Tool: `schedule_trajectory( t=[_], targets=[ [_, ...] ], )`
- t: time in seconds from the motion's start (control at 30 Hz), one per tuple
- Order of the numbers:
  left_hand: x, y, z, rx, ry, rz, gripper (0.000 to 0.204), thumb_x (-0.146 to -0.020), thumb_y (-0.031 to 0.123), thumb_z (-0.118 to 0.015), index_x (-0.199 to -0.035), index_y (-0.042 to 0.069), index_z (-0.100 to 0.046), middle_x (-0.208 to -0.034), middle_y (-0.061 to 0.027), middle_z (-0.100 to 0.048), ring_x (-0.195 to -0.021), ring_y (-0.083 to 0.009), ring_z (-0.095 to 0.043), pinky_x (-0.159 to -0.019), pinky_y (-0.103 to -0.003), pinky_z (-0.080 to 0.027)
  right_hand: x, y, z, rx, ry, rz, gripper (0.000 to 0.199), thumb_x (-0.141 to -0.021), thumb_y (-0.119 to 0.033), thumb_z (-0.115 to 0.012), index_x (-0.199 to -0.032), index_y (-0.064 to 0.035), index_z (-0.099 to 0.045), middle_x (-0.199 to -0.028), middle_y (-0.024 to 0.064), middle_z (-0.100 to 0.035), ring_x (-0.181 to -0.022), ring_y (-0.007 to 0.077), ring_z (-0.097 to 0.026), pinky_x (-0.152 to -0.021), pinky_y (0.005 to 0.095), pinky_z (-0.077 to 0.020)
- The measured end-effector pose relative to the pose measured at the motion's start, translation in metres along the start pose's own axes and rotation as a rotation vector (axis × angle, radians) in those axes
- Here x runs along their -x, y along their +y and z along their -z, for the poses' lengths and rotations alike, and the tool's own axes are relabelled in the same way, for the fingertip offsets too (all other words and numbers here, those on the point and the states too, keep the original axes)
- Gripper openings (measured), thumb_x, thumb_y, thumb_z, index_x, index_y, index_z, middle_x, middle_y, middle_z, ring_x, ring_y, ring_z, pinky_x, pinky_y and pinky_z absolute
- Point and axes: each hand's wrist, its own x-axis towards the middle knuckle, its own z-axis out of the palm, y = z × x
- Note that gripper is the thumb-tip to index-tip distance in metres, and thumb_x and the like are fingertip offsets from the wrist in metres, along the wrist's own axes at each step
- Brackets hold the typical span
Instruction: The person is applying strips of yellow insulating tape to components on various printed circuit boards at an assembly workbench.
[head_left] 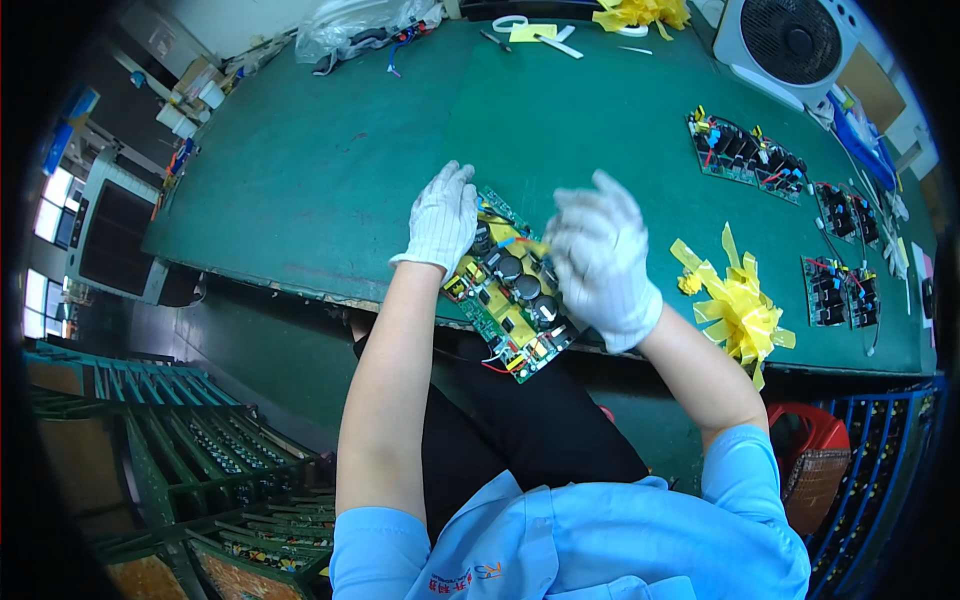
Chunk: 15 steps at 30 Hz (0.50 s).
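light-blue short sleeves (pixel 600 540) and bare forearms rise from the lower edge of the head view toward a green rectangular circuit board with black capacitors and yellow parts (pixel 510 300), which lies at the near edge of the dark green work table (pixel 300 170). its long axis runs diagonally, from upper left to lower right, one corner overhanging the edge. left hand (pixel 442 220) in a white glove lies flat on the board's upper-left end, fingers together. right hand (pixel 600 262), also gloved and blurred, curls over the board's right side; whether it pinches anything cannot be told. just right lies a bunch of yellow tape strips (pixel 735 305); further populated boards (pixel 745 150) sit well apart, nothing between.
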Motion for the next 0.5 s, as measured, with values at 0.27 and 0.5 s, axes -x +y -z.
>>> schedule_trajectory(
  t=[0.27,0.5],
  targets=[
    [0.002,0.012,0.001,-0.031,0.001,0.047,0.042,-0.098,0.030,-0.043,-0.134,0.011,-0.052,-0.139,-0.0150,-0.051,-0.128,-0.0330,-0.047,-0.108,-0.051,-0.035,-0.006,-0.023,-0.002,-0.010,-0.058,0.055,0.017,-0.064,-0.006,-0.067,-0.075,-0.0144,-0.058,-0.090,0.0019,-0.061,-0.104,0.0241,-0.062,-0.105,0.0511,-0.0379],
    [0.004,0.016,0.004,-0.052,0.004,0.039,0.042,-0.098,0.030,-0.043,-0.135,0.010,-0.051,-0.140,-0.0151,-0.050,-0.129,-0.0325,-0.047,-0.108,-0.051,-0.034,-0.011,-0.030,-0.002,-0.014,-0.089,0.133,0.016,-0.060,-0.008,-0.063,-0.075,-0.0129,-0.059,-0.090,0.0013,-0.063,-0.103,0.0235,-0.062,-0.104,0.0518,-0.0392]
  ],
)
